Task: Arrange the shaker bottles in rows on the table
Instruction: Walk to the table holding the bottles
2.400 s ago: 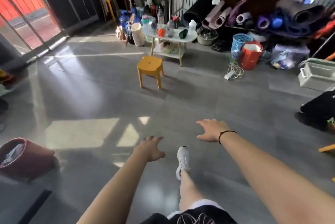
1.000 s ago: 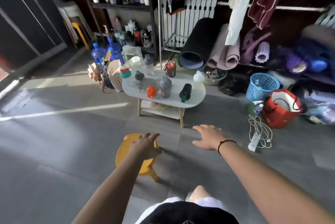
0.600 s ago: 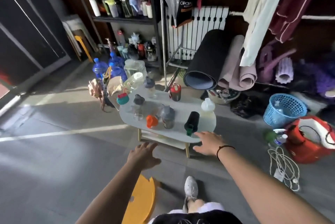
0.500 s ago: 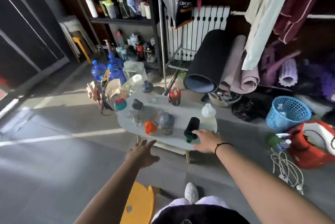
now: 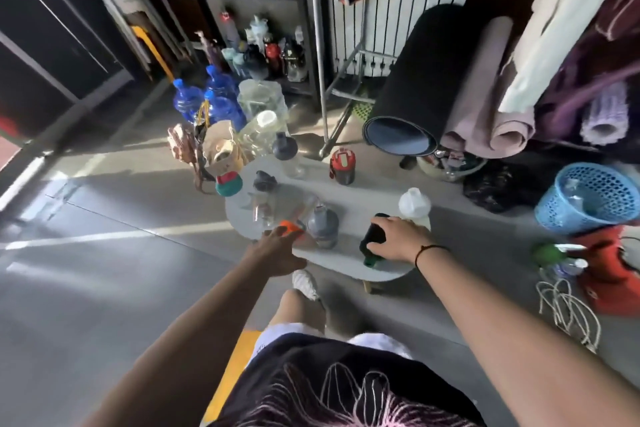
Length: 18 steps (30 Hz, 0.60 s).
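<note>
The right hand (image 5: 398, 239) was closed over the black bottle (image 5: 373, 239), fingers wrapped across its dark body just right of the frame's centre, the bottle lying tilted with its green cap (image 5: 369, 261) pointing toward the near edge of the table (image 5: 349, 264). Half a second before, that hand had only reached the bottle's lower end; now it covered most of it. A dark cord circled the right wrist.

The left hand (image 5: 277, 253) was spread with fingers apart, holding nothing, its fingertips at the orange-lidded bottle (image 5: 290, 228) at the table's near left edge. Whether they touched it could not be told. Earlier it had hung short of the table, over the floor.

Just right of the orange lid stood a grey-lidded bottle (image 5: 322, 226), between the two hands. A white-lidded bottle (image 5: 414, 205) stood just behind the right hand. Farther up the table sat a red bottle (image 5: 343, 166), a dark-capped clear bottle (image 5: 286, 153), a small black-lidded bottle (image 5: 264, 184) and a teal-and-red-lidded bottle (image 5: 228, 184) at the left rim. They were scattered, not in rows.

The view had closed in on the table since the earlier frames, and the yellow stool (image 5: 231, 371) had dropped to the bottom of the frame beside the person's leg. A blue basket (image 5: 588, 198) lay at the right edge, rolled mats (image 5: 433, 80) leaned at upper right, and blue water jugs (image 5: 207, 97) stood upper left of the table.
</note>
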Available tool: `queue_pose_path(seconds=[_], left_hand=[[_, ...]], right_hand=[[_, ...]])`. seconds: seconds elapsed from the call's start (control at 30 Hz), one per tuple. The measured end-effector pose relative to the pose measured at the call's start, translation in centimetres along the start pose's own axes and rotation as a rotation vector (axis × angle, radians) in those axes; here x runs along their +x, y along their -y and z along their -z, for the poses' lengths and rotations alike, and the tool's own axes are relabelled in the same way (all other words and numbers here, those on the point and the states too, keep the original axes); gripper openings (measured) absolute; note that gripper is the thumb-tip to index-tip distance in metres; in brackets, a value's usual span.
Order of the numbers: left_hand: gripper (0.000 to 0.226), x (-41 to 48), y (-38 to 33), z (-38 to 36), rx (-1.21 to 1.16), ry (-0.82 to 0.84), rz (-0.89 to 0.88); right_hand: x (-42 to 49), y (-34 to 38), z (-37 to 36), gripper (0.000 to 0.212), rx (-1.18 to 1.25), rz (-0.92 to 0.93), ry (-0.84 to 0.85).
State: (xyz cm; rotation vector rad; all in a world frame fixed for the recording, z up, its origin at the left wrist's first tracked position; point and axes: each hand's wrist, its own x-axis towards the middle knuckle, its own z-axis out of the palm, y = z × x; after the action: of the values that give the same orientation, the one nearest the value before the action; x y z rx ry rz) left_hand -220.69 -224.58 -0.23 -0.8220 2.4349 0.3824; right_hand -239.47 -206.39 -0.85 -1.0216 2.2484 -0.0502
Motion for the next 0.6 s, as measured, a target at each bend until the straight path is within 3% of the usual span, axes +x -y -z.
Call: queue_pose_path(seconds=[0.27,0.43,0.6], left_hand=[[0.078,7.0,-0.5,5.2,0.158,-0.044,-0.199],[0.080,13.0,2.9,6.9,0.219,0.012,-0.361],[0.060,16.9,8.4,6.9,-0.165,0.156,-0.401]], right_hand=[[3.3,-1.4,0.6,0.053,0.185,-0.156,-0.060],[6.5,1.0,-0.8,0.057,0.379,-0.344,-0.097],[10.3,6.3,-4.6,0.058,0.567,-0.503,-0.073]])
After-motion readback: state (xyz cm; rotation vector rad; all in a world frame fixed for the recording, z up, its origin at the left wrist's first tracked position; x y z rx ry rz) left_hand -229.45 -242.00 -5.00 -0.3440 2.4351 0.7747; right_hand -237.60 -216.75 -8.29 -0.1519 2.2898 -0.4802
